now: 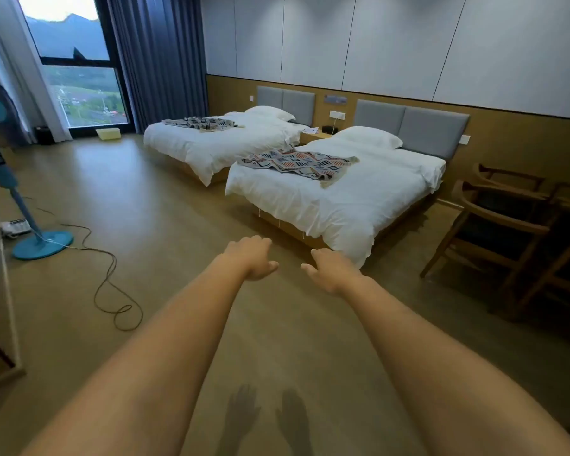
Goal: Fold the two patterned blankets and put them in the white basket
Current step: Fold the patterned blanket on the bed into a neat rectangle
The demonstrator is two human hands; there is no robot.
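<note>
A patterned blanket point(301, 164) with orange, black and grey diamonds lies spread and rumpled on the near white bed point(343, 199). A second patterned blanket point(200, 123), grey and black, lies crumpled on the far white bed point(211, 143). A pale basket point(108, 133) stands on the floor by the window. Both my arms reach straight forward over the floor. My left hand point(252, 258) and my right hand point(331, 269) hang palm down with relaxed fingers, holding nothing, short of the near bed's foot corner.
A blue standing fan point(30, 225) stands at the left, its cable point(112, 284) looping across the floor. Wooden chairs point(494, 232) and a table sit at the right. A nightstand point(313, 134) separates the beds. Open floor stretches ahead and left.
</note>
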